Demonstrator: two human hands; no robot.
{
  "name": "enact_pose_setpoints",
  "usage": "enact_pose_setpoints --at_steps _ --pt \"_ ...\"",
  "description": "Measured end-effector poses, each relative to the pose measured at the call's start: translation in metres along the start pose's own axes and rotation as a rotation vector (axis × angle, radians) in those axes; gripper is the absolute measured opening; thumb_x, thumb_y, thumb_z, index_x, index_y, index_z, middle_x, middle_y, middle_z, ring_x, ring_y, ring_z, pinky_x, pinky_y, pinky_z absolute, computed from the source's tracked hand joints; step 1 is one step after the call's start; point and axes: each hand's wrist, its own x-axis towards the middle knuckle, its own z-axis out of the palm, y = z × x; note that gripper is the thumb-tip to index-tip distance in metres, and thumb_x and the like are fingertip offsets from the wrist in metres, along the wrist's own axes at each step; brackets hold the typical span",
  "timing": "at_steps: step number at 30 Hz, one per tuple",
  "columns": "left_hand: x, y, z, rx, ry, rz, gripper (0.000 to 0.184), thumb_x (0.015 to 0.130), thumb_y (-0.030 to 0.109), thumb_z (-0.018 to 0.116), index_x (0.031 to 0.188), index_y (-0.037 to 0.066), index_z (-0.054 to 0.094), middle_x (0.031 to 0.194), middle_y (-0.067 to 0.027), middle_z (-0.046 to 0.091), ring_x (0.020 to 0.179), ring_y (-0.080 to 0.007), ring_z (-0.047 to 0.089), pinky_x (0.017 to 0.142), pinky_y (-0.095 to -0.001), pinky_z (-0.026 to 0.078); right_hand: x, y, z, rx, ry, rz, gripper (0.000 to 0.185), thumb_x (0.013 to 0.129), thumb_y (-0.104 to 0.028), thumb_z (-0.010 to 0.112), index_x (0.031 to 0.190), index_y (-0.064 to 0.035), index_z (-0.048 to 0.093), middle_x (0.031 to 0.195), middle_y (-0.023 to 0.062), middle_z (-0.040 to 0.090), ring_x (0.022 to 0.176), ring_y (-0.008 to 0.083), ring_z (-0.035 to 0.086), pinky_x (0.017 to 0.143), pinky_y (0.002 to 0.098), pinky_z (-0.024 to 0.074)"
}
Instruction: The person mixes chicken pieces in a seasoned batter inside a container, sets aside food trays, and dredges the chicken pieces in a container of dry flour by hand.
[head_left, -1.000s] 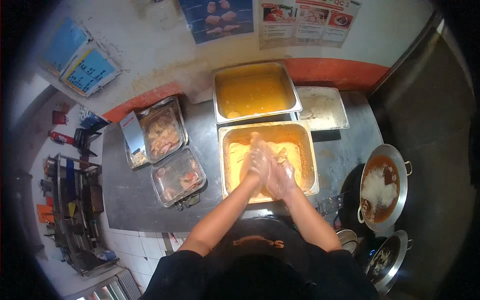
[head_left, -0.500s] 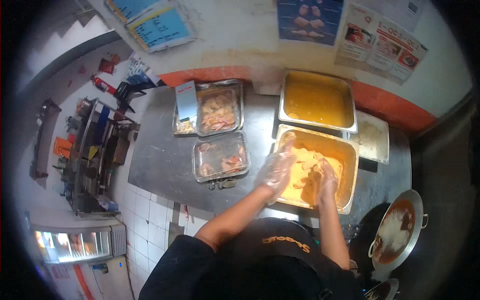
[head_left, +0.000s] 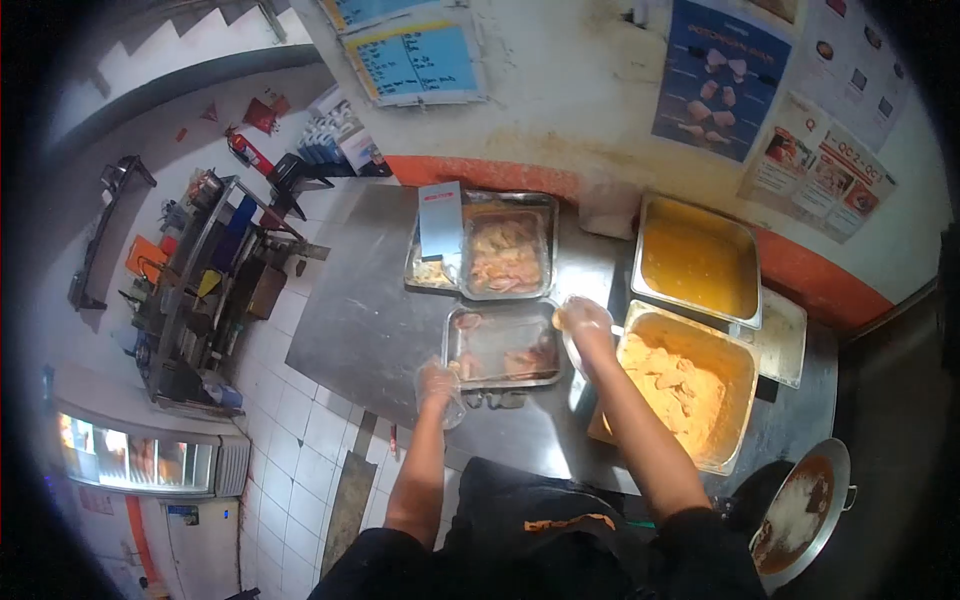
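Note:
A shallow tray [head_left: 500, 345] holding several raw chicken pieces lies on the steel table. My left hand [head_left: 438, 384], in a clear plastic glove, is closed at its left rim. Across from it my right hand [head_left: 586, 318], also gloved, has its fingers bent against the upper right rim. Fingertip detail is too small to make out well. Right of my right forearm stands a deep metal pan [head_left: 742, 400] of orange batter with chicken pieces in it.
Behind the tray is another tray of raw chicken [head_left: 505, 258], beside a grey box [head_left: 440, 220]. A pan of yellow-orange liquid [head_left: 697, 265] stands at the back right, near a pale container [head_left: 785, 340]. A large wok [head_left: 805, 510] is at lower right.
Both hands have left the batter pan and moved left to the chicken tray, one at either side. The camera view has shifted, so the table appears further right and lower.

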Motion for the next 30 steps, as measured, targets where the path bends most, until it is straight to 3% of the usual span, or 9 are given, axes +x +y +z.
enact_pose_setpoints --at_steps 2,4,6,8,12,16,20,24,30 --pt "0.007 -0.006 -0.005 -0.014 0.025 -0.022 0.024 0.076 0.02 0.066 0.092 0.002 0.064 0.083 -0.0213 0.065 0.077 -0.0331 0.064 0.07 -0.0422 0.048 0.017 -0.033 0.03 -0.274 0.126 0.121 0.024 0.083 -0.01 0.058 0.102 0.0018 0.066 0.093 0.0145 0.067 0.089 0.0229 0.064 0.083 0.0316 0.0482" --pt "0.02 -0.016 -0.01 -0.523 -0.255 -0.177 0.026 0.076 0.023 0.069 0.085 0.001 0.058 0.076 -0.0106 0.061 0.068 -0.0203 0.057 0.062 -0.0365 0.045 0.067 0.018 0.062 -0.483 0.087 0.108 0.018 0.082 -0.008 0.058 0.095 0.0014 0.067 0.088 0.0148 0.067 0.088 0.0234 0.064 0.079 0.0321 0.0497" --pt "0.011 -0.012 -0.031 -0.637 -0.25 -0.16 0.024 0.074 0.02 0.07 0.082 0.002 0.056 0.073 -0.007 0.057 0.067 -0.0165 0.052 0.06 -0.0343 0.044 0.106 0.052 0.081 -0.693 0.048 0.097 0.014 0.082 -0.006 0.057 0.088 0.0009 0.068 0.083 0.0152 0.066 0.086 0.0238 0.065 0.074 0.0326 0.0511" --pt "0.007 -0.027 -0.043 -0.751 -0.245 -0.147 0.023 0.072 0.018 0.071 0.079 0.003 0.055 0.071 -0.0034 0.053 0.066 -0.0126 0.047 0.058 -0.0321 0.042 0.123 0.071 0.085 -0.603 -0.082 0.236 0.023 0.074 -0.021 0.066 0.084 0.0001 0.069 0.09 0.019 0.068 0.081 0.0322 0.067 0.076 0.04 0.0515" --pt "0.006 -0.066 -0.09 -0.729 -0.153 -0.2 0.02 0.071 0.013 0.071 0.073 0.007 0.052 0.07 0.0002 0.051 0.065 -0.0105 0.046 0.057 -0.0297 0.039 0.088 0.002 0.074 0.447 -0.079 0.56 0.022 0.08 -0.017 0.068 0.091 0.0022 0.066 0.081 0.0171 0.067 0.069 0.03 0.066 0.066 0.0394 0.0564" --pt "-0.006 -0.096 -0.151 -0.849 -0.118 -0.27 0.023 0.073 0.01 0.072 0.071 0.013 0.049 0.068 0.0039 0.047 0.063 -0.0077 0.044 0.055 -0.0264 0.036 0.078 -0.028 0.077 0.457 -0.101 0.436 0.02 0.083 -0.01 0.067 0.096 0.0034 0.063 0.09 0.0159 0.065 0.063 0.0271 0.063 0.056 0.0383 0.057" --pt "0.009 -0.155 -0.154 -1.033 -0.093 -0.253 0.022 0.075 0.01 0.071 0.075 0.012 0.05 0.069 0.0044 0.047 0.062 -0.0076 0.045 0.054 -0.0259 0.036 0.062 -0.025 0.059 0.449 -0.067 0.425 0.017 0.084 -0.001 0.049 0.096 0.0089 0.058 0.094 0.0188 0.061 0.077 0.0309 0.065 0.065 0.0415 0.059" --pt "0.034 -0.166 -0.165 -1.064 -0.154 -0.243 0.018 0.076 0.012 0.072 0.085 0.008 0.056 0.073 0.0015 0.054 0.065 -0.0087 0.048 0.058 -0.0252 0.038 0.02 -0.037 0.042 0.283 -0.023 0.301 0.013 0.083 -0.004 0.055 0.091 0.0051 0.058 0.084 0.0149 0.061 0.069 0.0256 0.064 0.062 0.036 0.0572" --pt "0.083 -0.174 -0.155 -0.907 -0.287 -0.218 0.024 0.074 0.01 0.072 0.094 0.004 0.06 0.08 -0.0021 0.059 0.073 -0.0123 0.055 0.065 -0.0273 0.044 -0.044 -0.091 0.046 0.455 0.022 0.356 0.005 0.082 -0.002 0.056 0.085 0.0004 0.053 0.078 0.0106 0.053 0.068 0.0232 0.057 0.064 0.0366 0.0532"
